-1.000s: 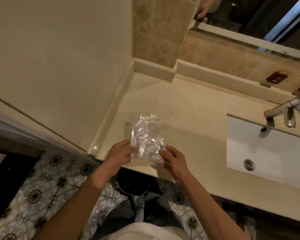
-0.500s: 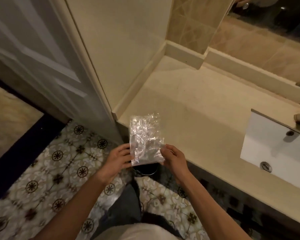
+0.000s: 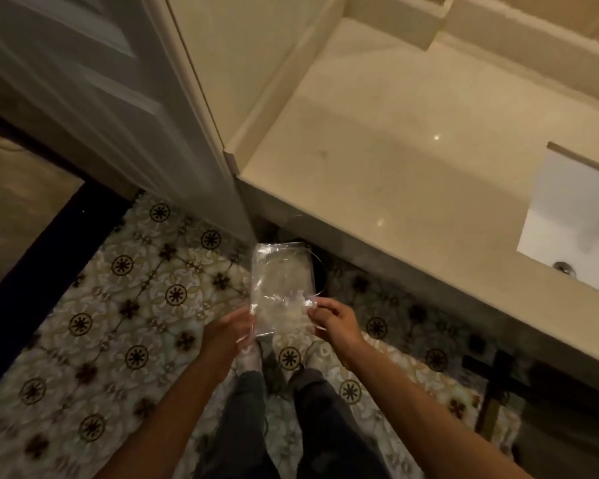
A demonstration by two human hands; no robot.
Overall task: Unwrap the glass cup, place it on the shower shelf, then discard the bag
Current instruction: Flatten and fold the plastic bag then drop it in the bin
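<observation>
Clear plastic bag [image 3: 280,288], light, limp and slippery, is pinched at its near corners by left hand [image 3: 232,328] and right hand [image 3: 332,318].

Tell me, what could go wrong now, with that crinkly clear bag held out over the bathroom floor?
1. The plastic bag is held only at its lower edge by the left hand and right hand; being light, it could flutter past the dark bin under the counter when released.
2. It covers most of the bin's opening from this view, so aiming is partly guesswork.
3. A missed clear bag would be hard to spot on the patterned floor tiles.
</observation>
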